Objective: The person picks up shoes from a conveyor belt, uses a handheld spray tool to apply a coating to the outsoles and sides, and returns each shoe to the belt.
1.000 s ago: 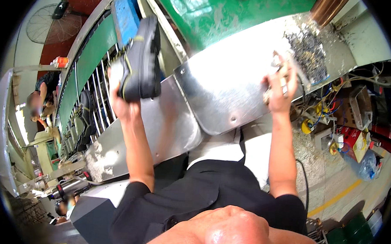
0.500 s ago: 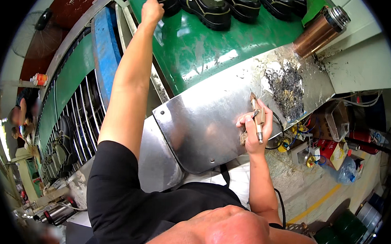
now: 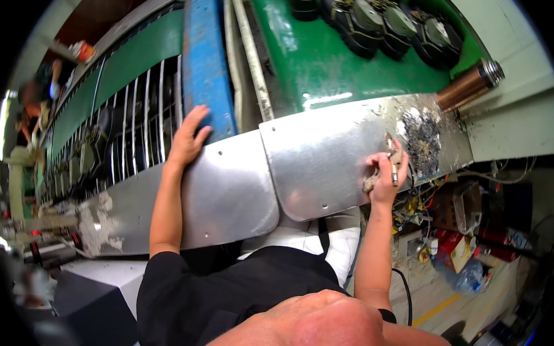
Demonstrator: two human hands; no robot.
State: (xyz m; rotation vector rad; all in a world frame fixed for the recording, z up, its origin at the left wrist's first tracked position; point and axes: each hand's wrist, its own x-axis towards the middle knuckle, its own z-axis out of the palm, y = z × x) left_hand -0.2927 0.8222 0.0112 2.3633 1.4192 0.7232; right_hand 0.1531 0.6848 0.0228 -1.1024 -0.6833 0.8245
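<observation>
So the big green belt point(image 3: 331, 58) has a row of black shoes point(image 3: 382, 23) sitting at the far end now, and the left hand point(image 3: 189, 138), which half a second ago was stretched way up there by them, has dropped back and lies flat with fingers spread on the edge of the blue rail point(image 3: 204, 65), holding nothing, so I'd guess that shoe is dropped off. The right hand point(image 3: 385, 171) hasn't really budged: it's curled shut around a small metal tool point(image 3: 393, 169) on the shiny steel plate point(image 3: 327, 163), just beside the pile of dark scraps point(image 3: 422, 142), copper flask point(image 3: 469, 85) near the corner.
</observation>
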